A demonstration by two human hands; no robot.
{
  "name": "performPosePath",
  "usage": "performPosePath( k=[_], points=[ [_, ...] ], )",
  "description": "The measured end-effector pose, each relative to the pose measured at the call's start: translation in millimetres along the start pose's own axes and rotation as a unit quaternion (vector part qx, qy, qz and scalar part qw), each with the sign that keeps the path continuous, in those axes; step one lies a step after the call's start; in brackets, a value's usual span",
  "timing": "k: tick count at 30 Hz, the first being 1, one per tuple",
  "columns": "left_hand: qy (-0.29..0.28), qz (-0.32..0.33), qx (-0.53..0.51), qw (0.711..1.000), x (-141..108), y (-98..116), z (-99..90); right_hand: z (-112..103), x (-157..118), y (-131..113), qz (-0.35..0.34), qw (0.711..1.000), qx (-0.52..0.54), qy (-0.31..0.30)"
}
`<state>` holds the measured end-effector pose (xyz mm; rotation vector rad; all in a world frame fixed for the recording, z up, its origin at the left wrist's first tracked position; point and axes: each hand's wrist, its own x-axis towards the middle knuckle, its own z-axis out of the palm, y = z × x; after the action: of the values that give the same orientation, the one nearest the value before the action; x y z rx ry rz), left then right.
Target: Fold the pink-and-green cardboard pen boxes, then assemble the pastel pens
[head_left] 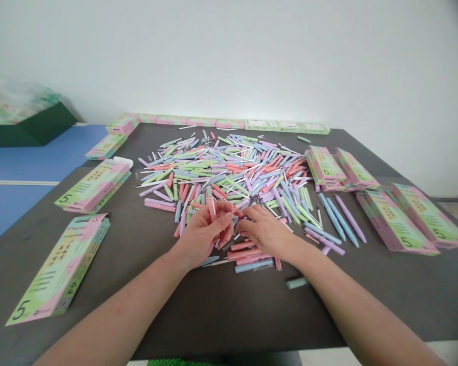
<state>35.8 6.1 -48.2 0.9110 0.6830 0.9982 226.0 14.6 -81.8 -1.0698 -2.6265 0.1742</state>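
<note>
My left hand (206, 231) is closed around a coral pen barrel (212, 207), which points up and away from me. Close beside it, the fingers of my right hand (265, 231) are bent inward and pinch near the left fingertips; a small orange-red end shows between the hands, and what the right fingers grip is hidden. Beyond both hands spreads a large heap of pastel pen parts (229, 168) in pink, lilac, blue and green, with thin white refills among them. Several coral pen barrels (248, 254) and a blue barrel (254, 265) lie just under my right hand.
Boxes marked 5 (57, 269) lie at the left, and more boxes (399, 221) are stacked at the right. A row of boxes (229, 123) lines the far table edge. Assembled-looking pens (341, 221) lie right of the heap. A dark green bin (30, 124) stands far left.
</note>
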Motion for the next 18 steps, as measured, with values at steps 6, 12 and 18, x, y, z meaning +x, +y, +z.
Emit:
performPosePath(
  k=[6, 12, 18],
  points=[
    [-0.015, -0.04, 0.006, 0.999, -1, -1, -0.9, -13, -1, -9, 0.045, 0.972, 0.184, 0.137],
    [-0.076, -0.064, 0.069, 0.993, -1, -13, -8.7, -23, -1, -33, 0.129, 0.881, 0.409, 0.201],
    [-0.086, -0.063, 0.115, 0.988, -2, -12, -6.9, -20, 0, -35, 0.152, 0.869, 0.425, 0.203]
  ],
)
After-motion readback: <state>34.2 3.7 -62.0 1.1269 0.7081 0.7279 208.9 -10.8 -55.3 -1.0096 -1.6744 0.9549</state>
